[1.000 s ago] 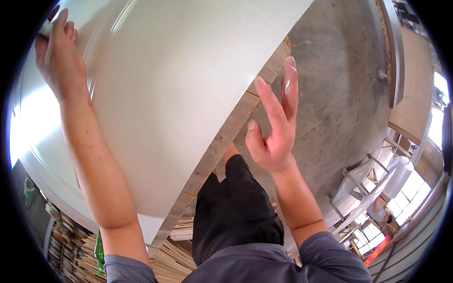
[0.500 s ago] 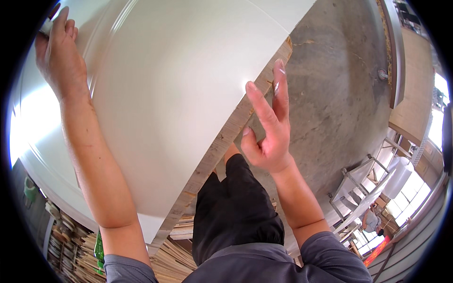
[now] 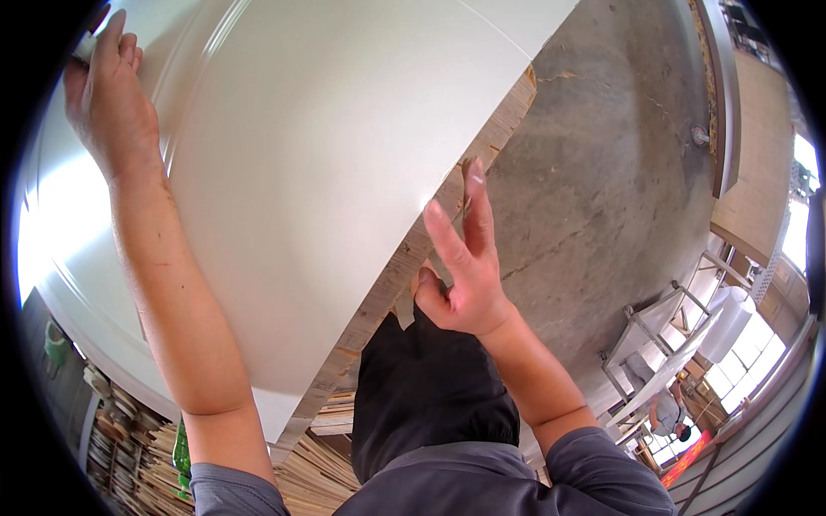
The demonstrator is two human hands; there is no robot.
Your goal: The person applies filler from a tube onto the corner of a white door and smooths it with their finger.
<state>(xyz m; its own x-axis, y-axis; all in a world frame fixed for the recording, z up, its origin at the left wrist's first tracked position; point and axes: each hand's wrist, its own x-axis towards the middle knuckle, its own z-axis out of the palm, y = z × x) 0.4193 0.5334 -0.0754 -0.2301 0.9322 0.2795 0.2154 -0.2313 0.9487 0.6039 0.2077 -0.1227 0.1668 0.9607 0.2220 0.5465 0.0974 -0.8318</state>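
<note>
A large white door panel point(image 3: 301, 172) with moulded grooves fills the left and middle of the view. Its raw wooden edge point(image 3: 379, 301) runs diagonally in front of me. My right hand point(image 3: 469, 275) is open at this edge, index fingertip at the panel's rim, the other fingers and thumb apart. At the far upper left, my left hand point(image 3: 116, 107) is over the panel, its fingers closed around a small whitish object point(image 3: 86, 45) with a dark reddish part. The hand and the picture's rim hide most of that object, so I cannot tell its kind.
Wooden strips point(image 3: 314, 477) are stacked below the panel. Concrete floor point(image 3: 602, 172) extends to the right. A metal rack point(image 3: 654, 331) stands at the right, with another person point(image 3: 667, 413) beyond it. Large boards point(image 3: 757, 163) are at the upper right.
My right hand has slid down along the panel's edge, toward me and to the left. My left hand has stayed in place. The person in the background shows more fully.
</note>
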